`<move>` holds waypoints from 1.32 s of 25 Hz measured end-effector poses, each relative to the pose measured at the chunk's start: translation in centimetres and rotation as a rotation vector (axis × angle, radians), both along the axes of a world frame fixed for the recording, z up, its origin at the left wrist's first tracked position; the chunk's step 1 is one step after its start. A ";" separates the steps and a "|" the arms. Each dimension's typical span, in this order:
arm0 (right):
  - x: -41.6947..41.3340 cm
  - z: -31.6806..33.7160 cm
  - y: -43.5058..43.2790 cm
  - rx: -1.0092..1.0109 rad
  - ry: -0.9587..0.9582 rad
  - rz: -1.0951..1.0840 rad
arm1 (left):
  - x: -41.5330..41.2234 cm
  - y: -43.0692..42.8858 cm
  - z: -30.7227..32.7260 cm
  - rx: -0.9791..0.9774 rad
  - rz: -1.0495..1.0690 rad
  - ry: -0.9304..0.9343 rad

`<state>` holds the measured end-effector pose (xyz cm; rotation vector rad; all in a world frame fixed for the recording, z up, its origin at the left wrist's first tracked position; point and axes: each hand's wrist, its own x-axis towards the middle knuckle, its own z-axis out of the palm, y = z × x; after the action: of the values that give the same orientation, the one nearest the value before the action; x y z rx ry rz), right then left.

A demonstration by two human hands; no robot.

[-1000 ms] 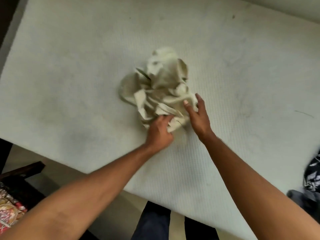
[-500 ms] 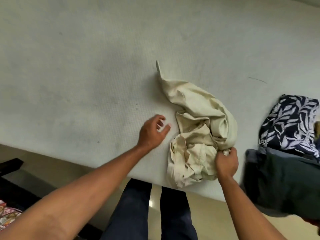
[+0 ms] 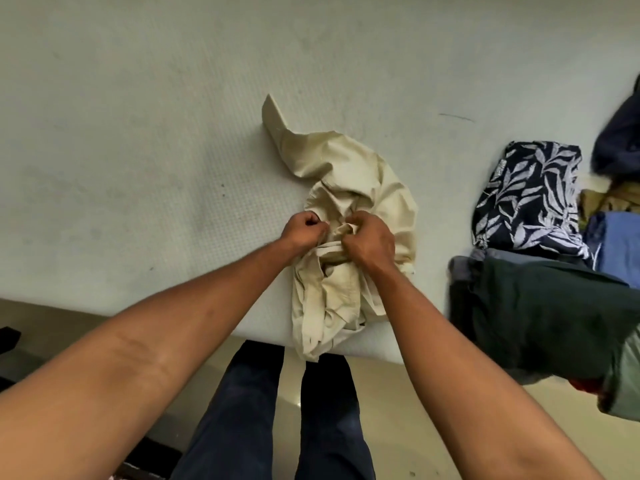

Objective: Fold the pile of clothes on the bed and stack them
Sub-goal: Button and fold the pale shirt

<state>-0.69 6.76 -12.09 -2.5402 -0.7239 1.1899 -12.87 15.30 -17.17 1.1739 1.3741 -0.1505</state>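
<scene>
A crumpled cream garment (image 3: pixel 360 188) lies on the white bed (image 3: pixel 138 133), its lower part draped over the near edge. Both my hands are closed on a bunch of its cloth near the middle: my left hand (image 3: pixel 304 232) at the left of the bunch, my right hand (image 3: pixel 369 242) just to its right, knuckles almost touching. To the right sits the pile of other clothes: a navy piece with white leaves (image 3: pixel 530 199), a dark green one (image 3: pixel 554 313), a blue one (image 3: pixel 620 247) and a dark navy one (image 3: pixel 620 136).
The bed's near edge runs from lower left to right, with pale floor (image 3: pixel 398 410) below it. My legs in dark trousers (image 3: pixel 270 410) stand against that edge. A dark object (image 3: pixel 8 341) sits at the far left on the floor.
My left hand moved right from the bare mattress onto the cream garment and closed on it. My right hand shifted up to the middle bunch. The garment slid nearer the edge.
</scene>
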 end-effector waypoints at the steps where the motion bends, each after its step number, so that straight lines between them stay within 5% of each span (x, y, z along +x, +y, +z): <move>1: 0.7 0.1 -0.3 0.035 0.082 -0.063 | -0.1 -0.2 -0.6 0.030 -0.014 0.015; 9: 5.1 3.7 -4.8 0.428 0.197 -0.698 | -2.1 -0.7 4.3 0.340 0.253 0.039; 14: 5.4 6.1 -1.9 0.532 0.193 -0.824 | -0.4 -2.6 9.2 0.498 0.020 -0.158; 17: 5.3 7.7 -0.1 0.617 0.334 -0.719 | 1.1 -5.1 10.2 0.371 -0.146 -0.277; 23: 6.1 8.5 2.0 0.592 0.320 -0.372 | 3.1 -5.6 10.6 0.309 0.047 -0.283; 30: 6.0 9.2 0.6 0.497 0.482 -0.074 | 4.2 -6.0 11.1 0.300 -0.049 -0.337; 33: 5.2 8.3 -2.9 0.619 0.226 -0.341 | 5.6 -5.8 11.6 0.231 0.164 -0.334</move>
<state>4.55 3.81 -3.76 -1.8865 -0.4801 0.9318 -7.23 9.55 -5.56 1.2066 1.2033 0.3166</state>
